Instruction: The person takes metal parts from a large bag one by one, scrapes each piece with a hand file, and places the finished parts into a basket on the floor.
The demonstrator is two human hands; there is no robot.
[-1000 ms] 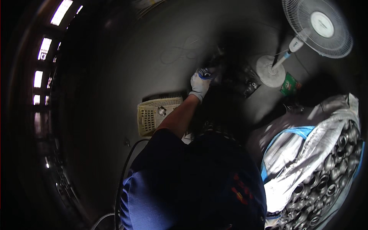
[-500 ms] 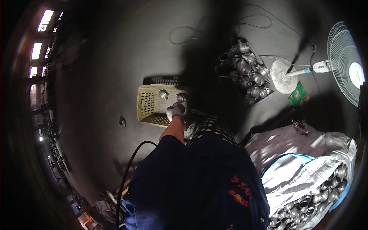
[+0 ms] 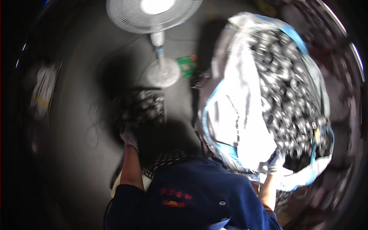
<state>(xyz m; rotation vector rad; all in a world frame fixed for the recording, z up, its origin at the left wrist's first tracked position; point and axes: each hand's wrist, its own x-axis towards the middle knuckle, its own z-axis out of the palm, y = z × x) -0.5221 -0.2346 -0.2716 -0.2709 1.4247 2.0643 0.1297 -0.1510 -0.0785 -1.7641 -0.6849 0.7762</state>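
My left hand (image 3: 129, 138), in a pale glove, rests at the near corner of a dark crate (image 3: 142, 108) holding grey metal fittings. My right hand (image 3: 275, 161), also gloved, lies against the lower rim of a big white sack (image 3: 237, 119) with blue trim. The sack is full of several round metal fittings (image 3: 291, 96). Motion blur hides the fingers of both hands, so their grip is unclear. My dark blue jacket (image 3: 199, 195) fills the lower middle.
A white standing fan (image 3: 155, 9) rises at the top, its round base (image 3: 163, 73) on the dark floor. A small green packet (image 3: 186, 65) lies beside the base. A pale basket edge (image 3: 117, 184) shows under my left arm. The left side is dark and blurred.
The view has swung toward the sack, which now fills the right side. My left hand has left the beige basket for the dark crate. My right hand has come into view at the sack's rim.
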